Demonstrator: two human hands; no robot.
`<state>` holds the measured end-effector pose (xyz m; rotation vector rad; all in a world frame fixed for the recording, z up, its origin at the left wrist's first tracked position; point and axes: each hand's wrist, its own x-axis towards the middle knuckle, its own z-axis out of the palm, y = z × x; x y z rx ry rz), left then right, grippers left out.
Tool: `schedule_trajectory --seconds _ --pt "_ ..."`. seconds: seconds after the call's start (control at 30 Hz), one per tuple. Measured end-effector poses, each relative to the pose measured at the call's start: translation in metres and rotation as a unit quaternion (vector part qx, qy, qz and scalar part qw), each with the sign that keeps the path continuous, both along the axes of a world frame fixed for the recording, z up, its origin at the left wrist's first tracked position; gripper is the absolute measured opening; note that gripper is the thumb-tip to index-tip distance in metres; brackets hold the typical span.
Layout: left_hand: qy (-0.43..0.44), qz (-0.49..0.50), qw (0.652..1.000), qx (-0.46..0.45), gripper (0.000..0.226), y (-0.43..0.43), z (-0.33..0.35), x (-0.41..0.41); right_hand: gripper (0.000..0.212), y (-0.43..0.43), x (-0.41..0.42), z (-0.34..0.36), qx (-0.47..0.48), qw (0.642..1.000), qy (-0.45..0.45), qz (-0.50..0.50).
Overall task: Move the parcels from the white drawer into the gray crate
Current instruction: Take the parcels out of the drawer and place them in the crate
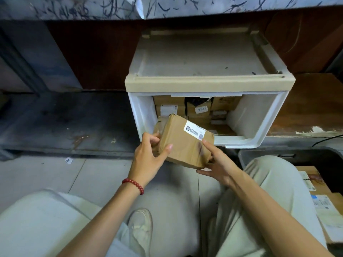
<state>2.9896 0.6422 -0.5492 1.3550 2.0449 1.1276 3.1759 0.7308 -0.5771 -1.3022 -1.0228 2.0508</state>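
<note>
A brown cardboard parcel (182, 142) with a white label is held in the air just in front of the white drawer (267, 125). My left hand (148, 156) grips its left end, thumb on top. My right hand (217, 164) holds its right end from below, with the index finger lying on the top face. The drawer is pulled open, and several more brown parcels (199, 110) are stacked at its back. The gray crate (245, 154) stands at the lower right, partly hidden by my right knee, and parcels (321, 199) lie in it.
The drawer belongs to a white and beige plastic cabinet (207, 82) that stands against a dark wooden wall. A dark metal platform (65, 123) runs to the left. My knees and one white shoe (141, 227) fill the foreground over a light tiled floor.
</note>
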Motion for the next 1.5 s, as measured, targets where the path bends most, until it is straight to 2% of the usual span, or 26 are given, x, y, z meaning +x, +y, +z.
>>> schedule_trajectory --seconds 0.07,0.17,0.3,0.4,0.47,0.67,0.83,1.03,1.17,1.27,1.4,1.5 --pt "-0.011 0.008 1.0 -0.008 0.041 -0.003 -0.007 -0.003 0.06 0.001 0.001 -0.002 0.014 1.0 -0.002 -0.02" --pt "-0.069 0.044 0.996 -0.028 0.058 -0.009 -0.01 -0.009 0.08 -0.002 -0.001 -0.003 0.06 0.998 -0.007 0.002" --pt "-0.149 0.067 0.985 -0.05 0.08 -0.016 -0.015 -0.02 0.066 -0.01 -0.007 -0.002 0.181 0.98 -0.042 0.068" --pt "-0.19 0.105 0.975 -0.053 0.071 -0.019 -0.014 -0.028 0.06 -0.011 -0.01 -0.005 0.264 0.955 -0.064 0.12" --pt "-0.19 0.123 0.972 -0.057 0.062 -0.021 -0.014 -0.032 0.058 -0.012 -0.012 -0.001 0.284 0.946 -0.074 0.137" --pt "-0.169 0.152 0.971 -0.072 0.047 -0.02 -0.015 -0.036 0.063 -0.013 -0.009 0.001 0.24 0.961 -0.009 0.139" --pt "-0.169 0.167 0.967 -0.087 0.043 -0.018 -0.02 -0.038 0.09 -0.008 -0.007 0.005 0.283 0.948 -0.02 0.142" --pt "-0.186 0.16 0.969 -0.034 0.038 -0.013 -0.014 -0.038 0.107 -0.003 -0.006 -0.004 0.285 0.943 -0.054 0.162" --pt "-0.181 0.153 0.972 -0.001 0.044 -0.012 -0.007 -0.034 0.096 -0.004 -0.008 -0.009 0.267 0.948 -0.059 0.162" --pt "-0.169 0.142 0.975 0.013 0.047 -0.011 -0.002 -0.035 0.072 -0.006 -0.008 -0.01 0.254 0.953 -0.081 0.142" --pt "-0.172 0.101 0.979 0.027 0.063 -0.011 -0.001 -0.038 0.049 -0.008 -0.013 -0.01 0.215 0.966 -0.109 0.097" --pt "-0.149 0.063 0.986 0.034 0.051 -0.01 -0.003 -0.037 0.059 -0.006 -0.013 -0.012 0.207 0.97 -0.11 0.069"
